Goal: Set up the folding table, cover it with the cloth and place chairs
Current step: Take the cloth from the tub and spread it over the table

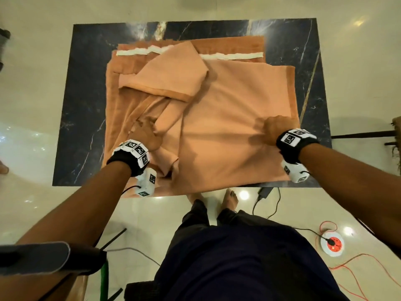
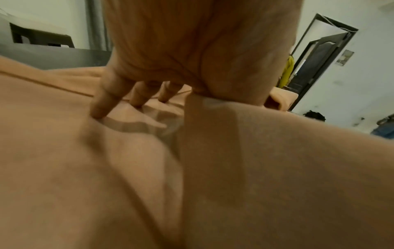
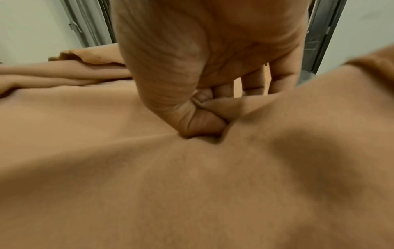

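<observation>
The folding table, with a dark marbled top, stands open in front of me. An orange cloth with a white stripe lies on it, partly unfolded and rumpled, one flap turned over at the far middle. My left hand rests on the creased left part. Three fingers press into the cloth, and a fold rises between thumb and forefinger. My right hand is near the right edge. In the right wrist view its thumb and forefinger pinch a ridge of the cloth.
A dark chair is at my lower left, and black legs of another show at the right edge. On the floor to the right lie a round socket reel with orange cable and a black adapter. My bare feet stand at the near table edge.
</observation>
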`<action>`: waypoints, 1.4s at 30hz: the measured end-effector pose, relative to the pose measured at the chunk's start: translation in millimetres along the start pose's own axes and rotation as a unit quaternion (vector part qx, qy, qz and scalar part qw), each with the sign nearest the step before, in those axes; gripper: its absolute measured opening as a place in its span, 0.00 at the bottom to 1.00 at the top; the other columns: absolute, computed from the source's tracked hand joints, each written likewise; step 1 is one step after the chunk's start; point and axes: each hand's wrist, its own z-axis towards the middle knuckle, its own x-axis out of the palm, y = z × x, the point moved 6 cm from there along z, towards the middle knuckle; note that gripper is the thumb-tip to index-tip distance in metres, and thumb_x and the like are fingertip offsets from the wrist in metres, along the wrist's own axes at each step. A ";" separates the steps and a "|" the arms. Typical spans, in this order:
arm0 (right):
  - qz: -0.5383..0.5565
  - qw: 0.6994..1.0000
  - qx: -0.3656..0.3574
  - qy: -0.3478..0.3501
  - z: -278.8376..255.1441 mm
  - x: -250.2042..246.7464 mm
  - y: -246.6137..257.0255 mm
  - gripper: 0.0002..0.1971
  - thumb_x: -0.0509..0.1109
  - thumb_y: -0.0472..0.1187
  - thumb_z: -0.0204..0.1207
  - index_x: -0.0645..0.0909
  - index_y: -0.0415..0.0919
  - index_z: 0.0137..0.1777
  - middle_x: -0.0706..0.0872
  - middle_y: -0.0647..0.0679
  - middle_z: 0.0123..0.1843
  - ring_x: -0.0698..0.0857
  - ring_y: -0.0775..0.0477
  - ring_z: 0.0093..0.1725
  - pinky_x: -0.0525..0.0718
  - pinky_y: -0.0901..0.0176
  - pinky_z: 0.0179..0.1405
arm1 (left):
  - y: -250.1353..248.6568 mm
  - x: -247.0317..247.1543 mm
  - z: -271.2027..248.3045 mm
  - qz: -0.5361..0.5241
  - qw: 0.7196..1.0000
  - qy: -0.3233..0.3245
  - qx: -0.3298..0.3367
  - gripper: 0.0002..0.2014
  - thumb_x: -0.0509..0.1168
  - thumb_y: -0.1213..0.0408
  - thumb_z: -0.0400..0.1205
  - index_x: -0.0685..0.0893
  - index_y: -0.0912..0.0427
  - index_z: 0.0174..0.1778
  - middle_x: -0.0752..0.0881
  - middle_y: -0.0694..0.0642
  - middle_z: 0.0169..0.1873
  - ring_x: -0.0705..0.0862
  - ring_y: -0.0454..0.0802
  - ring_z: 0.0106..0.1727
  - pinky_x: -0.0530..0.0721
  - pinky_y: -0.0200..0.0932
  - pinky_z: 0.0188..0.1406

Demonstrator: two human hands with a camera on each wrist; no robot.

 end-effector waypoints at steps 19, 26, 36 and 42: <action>0.041 0.987 -0.152 0.005 14.9 -0.4 152.6 0.43 0.74 0.57 0.68 0.60 0.60 0.83 0.59 0.45 0.84 0.60 0.26 0.80 0.77 0.29 0.69 | 49.1 -18.6 -5.6 0.069 0.992 -0.100 0.019 0.38 0.59 0.32 0.77 0.61 0.47 0.80 0.62 0.60 0.81 0.64 0.68 0.79 0.69 0.69 0.73; -0.023 0.988 -0.147 -0.031 22.0 -16.2 162.3 0.41 0.72 0.53 0.68 0.62 0.54 0.81 0.67 0.38 0.75 0.70 0.26 0.71 0.71 0.40 0.72 | 84.2 -36.6 5.0 0.046 0.990 -0.122 -0.058 0.19 0.58 0.53 0.86 0.70 0.60 0.68 0.81 0.72 0.61 0.81 0.77 0.60 0.80 0.68 0.59; -0.071 0.991 -0.112 -0.034 22.6 -19.1 168.4 0.44 0.72 0.53 0.65 0.58 0.55 0.82 0.67 0.36 0.74 0.72 0.27 0.68 0.69 0.40 0.70 | 308.3 -72.0 13.4 0.083 0.972 -0.085 -0.202 0.19 0.56 0.55 0.83 0.80 0.64 0.62 0.85 0.74 0.47 0.86 0.75 0.50 0.85 0.60 0.47; -0.068 0.993 -0.098 -0.023 21.6 -24.6 174.6 0.42 0.71 0.51 0.66 0.59 0.54 0.81 0.68 0.34 0.73 0.73 0.28 0.67 0.70 0.39 0.70 | 356.4 -90.0 3.3 0.077 0.946 -0.119 -0.290 0.29 0.70 0.43 0.76 0.68 0.58 0.63 0.76 0.71 0.61 0.76 0.78 0.64 0.78 0.78 0.56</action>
